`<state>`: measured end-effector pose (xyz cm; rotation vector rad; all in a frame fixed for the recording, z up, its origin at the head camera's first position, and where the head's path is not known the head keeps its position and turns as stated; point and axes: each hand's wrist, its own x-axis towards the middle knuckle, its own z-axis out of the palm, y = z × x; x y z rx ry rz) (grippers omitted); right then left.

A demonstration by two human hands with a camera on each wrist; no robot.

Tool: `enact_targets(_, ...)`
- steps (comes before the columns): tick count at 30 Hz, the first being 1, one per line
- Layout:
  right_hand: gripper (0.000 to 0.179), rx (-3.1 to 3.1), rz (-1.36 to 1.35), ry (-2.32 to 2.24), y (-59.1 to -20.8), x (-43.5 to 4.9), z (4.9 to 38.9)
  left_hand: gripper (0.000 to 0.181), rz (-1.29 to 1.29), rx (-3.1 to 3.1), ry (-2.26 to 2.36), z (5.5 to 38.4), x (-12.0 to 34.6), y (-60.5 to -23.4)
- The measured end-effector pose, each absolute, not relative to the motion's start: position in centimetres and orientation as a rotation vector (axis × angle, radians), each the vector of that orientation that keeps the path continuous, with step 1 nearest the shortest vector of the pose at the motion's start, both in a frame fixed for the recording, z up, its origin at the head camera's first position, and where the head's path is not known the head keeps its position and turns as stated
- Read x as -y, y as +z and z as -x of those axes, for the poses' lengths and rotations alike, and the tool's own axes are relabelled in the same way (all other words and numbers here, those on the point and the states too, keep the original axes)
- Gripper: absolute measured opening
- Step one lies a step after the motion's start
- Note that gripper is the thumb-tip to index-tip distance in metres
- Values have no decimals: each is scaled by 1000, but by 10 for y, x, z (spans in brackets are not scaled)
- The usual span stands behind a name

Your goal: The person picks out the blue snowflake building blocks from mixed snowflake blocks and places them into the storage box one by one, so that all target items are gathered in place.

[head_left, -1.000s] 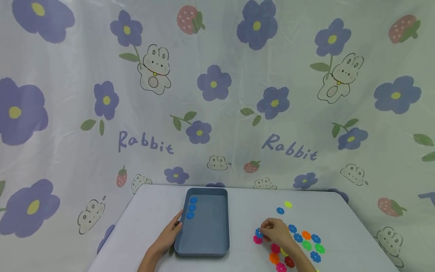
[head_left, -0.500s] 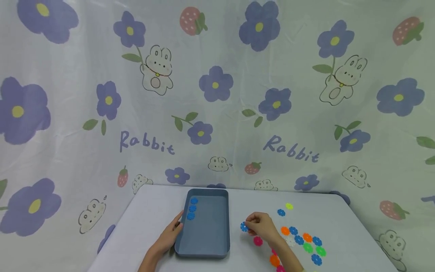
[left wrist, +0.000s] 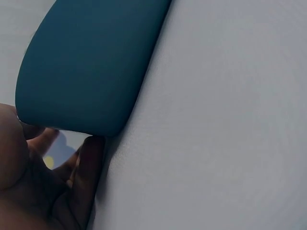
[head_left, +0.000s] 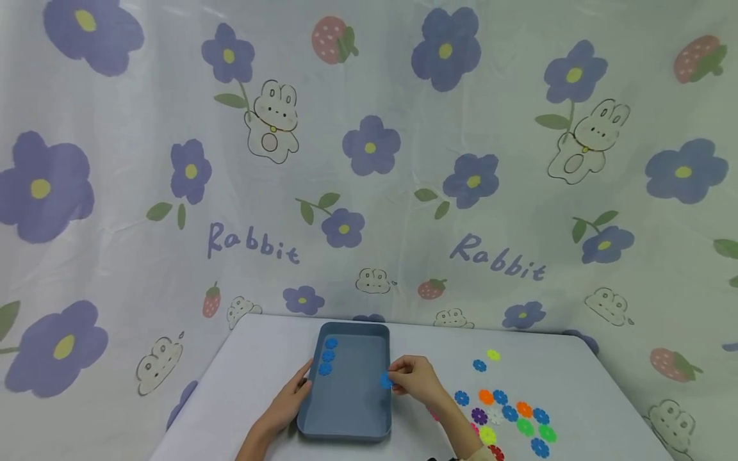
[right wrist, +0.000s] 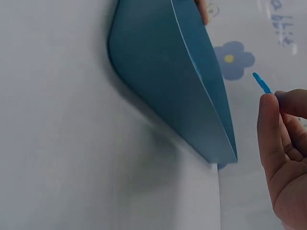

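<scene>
Inside the grey-blue tray, three blue notched plastic discs lie in a column along the left side. My left hand holds the tray's left side, thumb at the rim and fingers against the outer wall. The left wrist view shows those fingers low beside the tray wall. My right hand pinches another blue notched disc between thumb and forefinger, over the tray's right rim. In the right wrist view this disc appears edge-on, sticking out past the fingertips.
Several loose notched discs are scattered right of the tray, among them a purple disc, an orange disc, a green disc and a yellow disc. A patterned curtain hangs behind the white table.
My right hand has lifted a blue disc off the table near a pink one and carried it left to the tray's right rim. My left hand stays at the tray.
</scene>
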<state>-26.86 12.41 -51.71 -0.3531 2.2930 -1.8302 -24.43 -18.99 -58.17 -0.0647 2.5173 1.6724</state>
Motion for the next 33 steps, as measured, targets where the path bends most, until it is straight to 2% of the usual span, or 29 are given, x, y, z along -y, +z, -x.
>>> enact_targets(15, 7, -2282, 376, -1775, -528, -80, 276, 53, 104, -2505, 1631, 240, 186, -584)
enact_targets(33, 4, -2292, 418, -1647, -531, -33, 304, 52, 74, -2520, 1665, 240, 188, -576)
